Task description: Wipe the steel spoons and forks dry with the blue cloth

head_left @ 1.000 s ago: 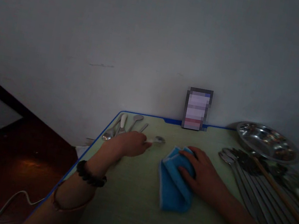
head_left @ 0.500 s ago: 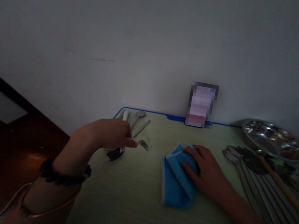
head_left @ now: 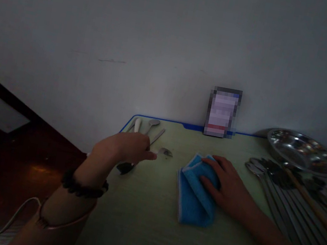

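Between the thumb and fingers of my left hand, a small metal fork is pinched, its tines pointing right over the table. Most of its handle is hidden by the hand. My right hand is closed loosely over the upper right part of a folded blue cloth with pale edging, which lies on the table. Behind and beneath my left hand are a white-handled utensil, a spoon and a thin metal handle. A dark utensil head shows just below that hand.
On the right lie several long-handled utensils, one with a wooden handle. Behind them stands a shiny metal basin. A blurred phone leans against the wall at the back edge of the blue-rimmed table. A white cable runs along the floor.
My left hand has moved a little to the right and the fork has shifted right with it, toward the cloth. My right hand and the cloth stay nearly in place.
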Tool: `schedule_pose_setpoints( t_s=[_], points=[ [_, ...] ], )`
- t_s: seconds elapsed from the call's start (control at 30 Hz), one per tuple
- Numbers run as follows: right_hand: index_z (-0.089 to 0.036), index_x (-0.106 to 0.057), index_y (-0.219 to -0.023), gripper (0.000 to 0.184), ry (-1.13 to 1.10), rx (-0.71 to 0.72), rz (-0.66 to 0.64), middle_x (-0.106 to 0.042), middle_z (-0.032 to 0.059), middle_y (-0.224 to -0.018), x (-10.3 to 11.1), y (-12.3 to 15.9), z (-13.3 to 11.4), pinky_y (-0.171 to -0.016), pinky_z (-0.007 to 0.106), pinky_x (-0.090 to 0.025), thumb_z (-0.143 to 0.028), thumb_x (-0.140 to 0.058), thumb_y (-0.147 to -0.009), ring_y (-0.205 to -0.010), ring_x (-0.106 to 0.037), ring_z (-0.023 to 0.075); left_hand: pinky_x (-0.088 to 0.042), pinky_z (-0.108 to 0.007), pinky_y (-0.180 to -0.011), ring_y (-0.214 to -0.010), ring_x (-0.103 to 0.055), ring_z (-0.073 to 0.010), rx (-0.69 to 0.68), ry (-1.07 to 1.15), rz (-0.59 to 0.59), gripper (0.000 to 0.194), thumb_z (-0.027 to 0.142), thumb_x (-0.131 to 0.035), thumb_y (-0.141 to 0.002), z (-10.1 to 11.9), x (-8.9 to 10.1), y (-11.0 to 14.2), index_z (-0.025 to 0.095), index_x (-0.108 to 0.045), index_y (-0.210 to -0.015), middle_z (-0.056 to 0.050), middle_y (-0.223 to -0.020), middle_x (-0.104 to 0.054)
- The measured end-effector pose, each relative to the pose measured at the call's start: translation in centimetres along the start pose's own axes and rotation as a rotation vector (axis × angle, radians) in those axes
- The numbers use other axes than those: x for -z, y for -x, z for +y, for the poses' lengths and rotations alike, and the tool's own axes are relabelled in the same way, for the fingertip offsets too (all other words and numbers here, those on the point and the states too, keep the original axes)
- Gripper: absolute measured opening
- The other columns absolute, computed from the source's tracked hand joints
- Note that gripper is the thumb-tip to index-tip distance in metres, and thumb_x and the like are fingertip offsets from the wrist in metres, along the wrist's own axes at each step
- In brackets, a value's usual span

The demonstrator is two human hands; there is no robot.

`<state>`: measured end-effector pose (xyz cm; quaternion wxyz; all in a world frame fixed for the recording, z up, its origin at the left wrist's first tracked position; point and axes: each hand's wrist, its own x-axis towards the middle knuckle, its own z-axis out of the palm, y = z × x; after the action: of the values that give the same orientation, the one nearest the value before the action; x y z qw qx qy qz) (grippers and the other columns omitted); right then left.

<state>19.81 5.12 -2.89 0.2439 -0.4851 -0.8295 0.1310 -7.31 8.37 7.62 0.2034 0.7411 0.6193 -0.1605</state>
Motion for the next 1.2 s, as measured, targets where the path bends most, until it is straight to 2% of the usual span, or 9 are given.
schedule_pose_setpoints(
  t_s=[0.13,0.27,0.4,0.5,0.6,0.8,0.93,1.03,1.2],
  points=[
    [-0.024,-0.041,-0.125,0.05,-0.028,-0.102,0.106,-0.031,0.0119,-0.136,-0.1,-0.1,0.0,-0.095,0.046,-0.04,-0.042,-0.048,-0.08,-0.115,-0.044,0.0287,-0.037,-0.029,-0.055,-0.06,-0.057,-0.0198,-0.077,-0.075,0.116,0.038,0.044,-0.043,-0.081,1.0,-0.7,-0.9,0.013,-0.062,-0.069,-0.011,-0.068,-0.065],
    [-0.017,-0.028,-0.135,0.064,-0.041,-0.277,0.172,-0.049,0.0159,-0.121,-0.2,-0.3,0.4,-0.093,0.05,-0.039,-0.038,-0.05,-0.079,-0.111,-0.048,0.0307,-0.038,-0.028,-0.059,-0.068,-0.058,-0.0188,-0.199,-0.006,0.251,0.032,0.038,-0.035,-0.088,2.1,-1.2,-1.9,0.016,-0.056,-0.094,-0.008,-0.077,-0.063],
    [-0.016,-0.041,-0.125,0.054,-0.173,-0.393,0.24,-0.056,0.0133,-0.114,0.8,-0.8,0.6,-0.087,0.044,-0.042,-0.038,-0.053,-0.077,-0.102,-0.053,0.0273,-0.037,-0.026,-0.057,-0.062,-0.052,-0.0146,-0.353,0.327,0.449,0.028,0.04,-0.035,-0.088,3.9,-2.5,-2.8,0.018,-0.052,-0.084,0.0,-0.066,-0.054],
    [-0.019,-0.056,-0.09,0.031,-0.176,-0.381,0.354,-0.062,0.0085,-0.091,3.0,-1.4,0.4,-0.077,0.041,-0.045,-0.045,-0.055,-0.075,-0.085,-0.057,0.0248,-0.034,-0.022,-0.048,-0.049,-0.044,-0.0099,-0.374,0.769,0.354,0.031,0.042,-0.03,-0.089,6.0,-4.4,-2.7,0.019,-0.048,-0.081,0.004,-0.061,-0.045],
    [-0.021,-0.05,-0.074,0.025,-0.2,-0.409,0.5,-0.056,0.0014,-0.069,6.1,-2.1,0.1,-0.059,0.032,-0.043,-0.046,-0.054,-0.076,-0.063,-0.053,0.0179,-0.026,-0.019,-0.037,-0.039,-0.033,-0.0067,-0.36,1.259,0.214,0.027,0.041,-0.028,-0.089,8.0,-6.8,-2.2,0.02,-0.043,-0.085,0.007,-0.06,-0.037],
    [-0.022,-0.044,-0.066,0.028,-0.086,-0.432,0.764,-0.043,-0.0033,-0.055,9.7,-2.7,-0.1,-0.052,0.028,-0.036,-0.046,-0.049,-0.08,-0.053,-0.044,0.0138,-0.025,-0.017,-0.037,-0.042,-0.032,-0.0059,-0.443,1.516,0.09,0.021,0.038,-0.033,-0.091,10.0,-9.6,-0.9,0.021,-0.046,-0.09,0.007,-0.06,-0.037],
    [-0.021,-0.048,-0.08,0.028,-0.176,-0.45,0.717,-0.05,-0.0011,-0.065,8.6,-2.9,-0.5,-0.054,0.028,-0.038,-0.048,-0.04,-0.084,-0.059,-0.048,0.0141,-0.028,-0.018,-0.041,-0.046,-0.033,-0.006,-0.478,1.46,0.084,0.024,0.039,-0.035,-0.091,10.4,-9.6,-0.2,0.019,-0.044,-0.081,0.006,-0.06,-0.038],
    [-0.022,-0.048,-0.083,0.027,-0.421,-0.402,0.559,-0.048,-0.0034,-0.063,7.4,-2.9,-1.6,-0.048,0.024,-0.038,-0.048,-0.041,-0.084,-0.053,-0.046,0.0112,-0.03,-0.019,-0.045,-0.049,-0.035,-0.0065,-0.502,1.4,0.09,0.025,0.037,-0.036,-0.092,10.2,-9.4,-0.2,0.018,-0.044,-0.08,0.006,-0.06,-0.038],
    [-0.023,-0.054,-0.092,0.017,-0.442,-0.13,0.405,-0.062,0.0009,-0.084,6.0,-1.9,-3.7,-0.063,0.029,-0.047,-0.036,-0.044,-0.086,-0.07,-0.058,0.0138,-0.031,-0.019,-0.046,-0.052,-0.036,-0.0077,-0.488,1.373,0.134,0.025,0.039,-0.033,-0.092,9.6,-9.7,-1.1,0.019,-0.044,-0.083,0.006,-0.062,-0.037]
  ],
)
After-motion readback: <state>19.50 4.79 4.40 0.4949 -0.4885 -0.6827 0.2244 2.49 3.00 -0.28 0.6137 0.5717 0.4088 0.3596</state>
